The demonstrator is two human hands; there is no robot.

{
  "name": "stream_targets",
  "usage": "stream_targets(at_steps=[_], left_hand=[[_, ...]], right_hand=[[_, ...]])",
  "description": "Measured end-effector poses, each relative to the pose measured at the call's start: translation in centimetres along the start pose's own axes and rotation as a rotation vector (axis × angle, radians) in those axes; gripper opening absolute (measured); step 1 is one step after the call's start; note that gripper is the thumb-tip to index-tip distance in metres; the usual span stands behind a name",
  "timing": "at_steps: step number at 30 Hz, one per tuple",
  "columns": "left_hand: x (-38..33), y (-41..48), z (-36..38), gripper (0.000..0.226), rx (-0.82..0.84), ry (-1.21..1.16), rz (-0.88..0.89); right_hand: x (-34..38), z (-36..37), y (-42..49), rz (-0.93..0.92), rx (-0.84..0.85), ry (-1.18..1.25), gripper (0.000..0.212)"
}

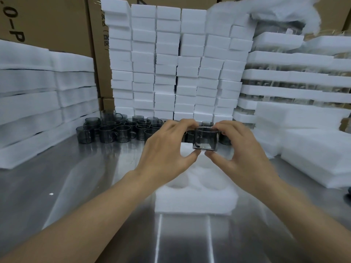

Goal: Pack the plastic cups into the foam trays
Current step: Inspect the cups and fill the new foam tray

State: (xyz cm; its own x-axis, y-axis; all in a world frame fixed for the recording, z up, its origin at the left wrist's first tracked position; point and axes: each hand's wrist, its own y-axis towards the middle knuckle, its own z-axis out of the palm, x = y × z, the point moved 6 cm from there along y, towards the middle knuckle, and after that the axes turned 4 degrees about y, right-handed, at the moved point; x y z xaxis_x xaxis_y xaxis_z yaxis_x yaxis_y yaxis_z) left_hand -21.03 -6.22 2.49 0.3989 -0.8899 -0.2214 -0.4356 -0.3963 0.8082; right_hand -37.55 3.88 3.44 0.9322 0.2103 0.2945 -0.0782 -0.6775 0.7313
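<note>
Head view. One smoky grey plastic cup [206, 138] is held upright over the far end of a white foam tray [195, 196]; contact between them cannot be told. The tray is laid at the middle of the steel counter [76, 186]. The cup is pinched by the left hand [167, 149] and the right hand [241, 149] together: fingers [187, 123] are curled on its rim and thumbs are set at its base. Loose cups [117, 130] are clustered toward the far edge, before stacked foam blocks [171, 63]. Foam sheets [38, 101] are piled along the left edge, filled trays [284, 76] at the right.
</note>
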Motion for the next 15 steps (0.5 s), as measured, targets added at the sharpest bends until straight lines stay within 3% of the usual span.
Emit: stream_targets(at_steps=[5, 7, 11, 15], left_hand=[[-0.7, 0.1, -0.4, 0.077, -0.033, 0.037, 0.099], [-0.9, 0.1, -0.5, 0.072, -0.054, 0.059, 0.121], [-0.4, 0.1, -0.4, 0.06, -0.05, -0.013, 0.043], [-0.1, 0.0, -0.2, 0.064, -0.023, -0.094, -0.013]], right_hand=[[1.2, -0.1, -0.2, -0.037, -0.043, -0.005, 0.057], [1.8, -0.1, -0.2, -0.067, -0.057, -0.005, 0.062], [2.0, -0.1, -0.2, -0.074, -0.062, 0.027, 0.071], [1.5, -0.4, -0.3, -0.037, -0.055, 0.043, 0.061]])
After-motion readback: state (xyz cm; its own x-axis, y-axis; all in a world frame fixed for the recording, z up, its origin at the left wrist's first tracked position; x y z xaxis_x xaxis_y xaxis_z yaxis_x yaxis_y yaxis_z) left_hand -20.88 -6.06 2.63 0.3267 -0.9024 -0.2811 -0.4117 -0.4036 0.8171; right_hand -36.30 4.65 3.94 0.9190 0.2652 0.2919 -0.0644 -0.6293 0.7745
